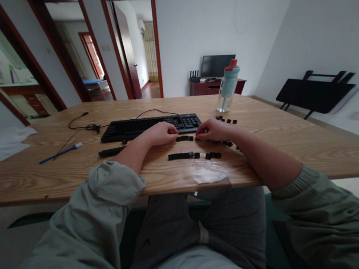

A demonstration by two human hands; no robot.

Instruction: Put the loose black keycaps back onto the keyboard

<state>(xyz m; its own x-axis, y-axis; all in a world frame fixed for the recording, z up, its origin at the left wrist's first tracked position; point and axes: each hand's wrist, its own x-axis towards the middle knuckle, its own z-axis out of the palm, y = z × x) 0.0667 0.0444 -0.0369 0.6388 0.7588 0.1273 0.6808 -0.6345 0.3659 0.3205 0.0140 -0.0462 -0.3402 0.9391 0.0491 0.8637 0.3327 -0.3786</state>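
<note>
My left hand (164, 133) rests on the table in front of the keyboard, its fingers curled together at the left end of a short row of black keycaps (184, 138). What its fingertips hold, if anything, is too small to tell. On the other side of that row, my right hand (212, 130) pinches a small black keycap at its fingertips. The black keyboard (128, 129) lies just behind both hands. Closer to me runs a second row of keycaps (178, 156), with more keycaps (213, 155) to its right. Others lie partly hidden around my right hand.
A clear bottle with a red and teal top (226, 87) stands behind my right hand. To the left lie a blue brush (61, 153), a black stick-like object (112, 152), a coiled cable (91, 127) and white paper (1, 145). Clear tape (201, 171) covers the front edge.
</note>
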